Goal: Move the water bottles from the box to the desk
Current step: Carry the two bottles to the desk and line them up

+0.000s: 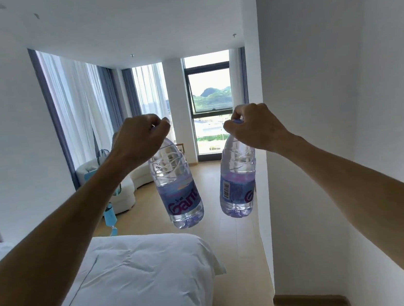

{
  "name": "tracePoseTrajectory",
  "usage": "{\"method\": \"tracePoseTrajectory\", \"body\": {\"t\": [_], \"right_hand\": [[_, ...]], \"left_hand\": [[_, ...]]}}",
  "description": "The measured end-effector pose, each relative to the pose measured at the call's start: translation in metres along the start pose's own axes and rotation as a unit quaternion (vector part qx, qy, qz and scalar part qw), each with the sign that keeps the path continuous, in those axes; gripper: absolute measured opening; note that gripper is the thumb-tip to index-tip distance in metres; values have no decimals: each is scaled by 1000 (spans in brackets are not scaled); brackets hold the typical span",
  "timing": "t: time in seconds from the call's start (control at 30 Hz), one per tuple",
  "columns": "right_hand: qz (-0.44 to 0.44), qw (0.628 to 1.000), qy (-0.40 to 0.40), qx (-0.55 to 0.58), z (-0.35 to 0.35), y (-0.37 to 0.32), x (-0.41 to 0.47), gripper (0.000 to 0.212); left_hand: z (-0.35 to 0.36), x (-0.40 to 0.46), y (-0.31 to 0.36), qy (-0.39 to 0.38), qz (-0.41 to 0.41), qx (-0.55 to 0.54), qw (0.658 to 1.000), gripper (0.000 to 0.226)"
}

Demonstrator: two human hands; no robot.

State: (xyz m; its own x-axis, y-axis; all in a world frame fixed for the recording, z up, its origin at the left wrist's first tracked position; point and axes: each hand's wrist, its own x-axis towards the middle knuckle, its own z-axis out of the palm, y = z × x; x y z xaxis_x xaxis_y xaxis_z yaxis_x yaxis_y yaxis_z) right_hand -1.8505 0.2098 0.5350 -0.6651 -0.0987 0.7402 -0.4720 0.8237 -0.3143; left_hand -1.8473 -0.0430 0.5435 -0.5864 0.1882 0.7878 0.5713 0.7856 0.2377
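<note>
Two clear plastic water bottles with purple labels hang in the air in front of me. My left hand (140, 137) grips the cap of the left water bottle (177, 186), which dangles tilted with its base to the right. My right hand (251, 126) pinches the cap of the right water bottle (238, 181), which hangs nearly upright. Both caps are hidden by my fingers. Neither the box nor the desk is in view.
A bed with white bedding (126, 289) lies at lower left. A white wall (318, 113) runs along the right. A strip of wooden floor (238, 250) leads to a window (211, 101). A white sofa (124, 195) and curtains (75, 104) stand at the left.
</note>
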Motion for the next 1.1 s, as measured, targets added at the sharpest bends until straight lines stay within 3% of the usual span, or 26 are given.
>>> {"method": "tracePoseTrajectory", "body": {"t": [0.37, 0.73, 1.1], "right_hand": [[-8, 1000, -15, -20, 148, 113, 151, 22], [-4, 999, 32, -21, 267, 214, 312, 20], [-22, 1000, -4, 23, 398, 349, 459, 27]], "left_hand": [[143, 128, -137, 10, -8, -29, 999, 42], [265, 271, -265, -1, -10, -47, 999, 44], [418, 400, -371, -14, -23, -32, 999, 46]]}}
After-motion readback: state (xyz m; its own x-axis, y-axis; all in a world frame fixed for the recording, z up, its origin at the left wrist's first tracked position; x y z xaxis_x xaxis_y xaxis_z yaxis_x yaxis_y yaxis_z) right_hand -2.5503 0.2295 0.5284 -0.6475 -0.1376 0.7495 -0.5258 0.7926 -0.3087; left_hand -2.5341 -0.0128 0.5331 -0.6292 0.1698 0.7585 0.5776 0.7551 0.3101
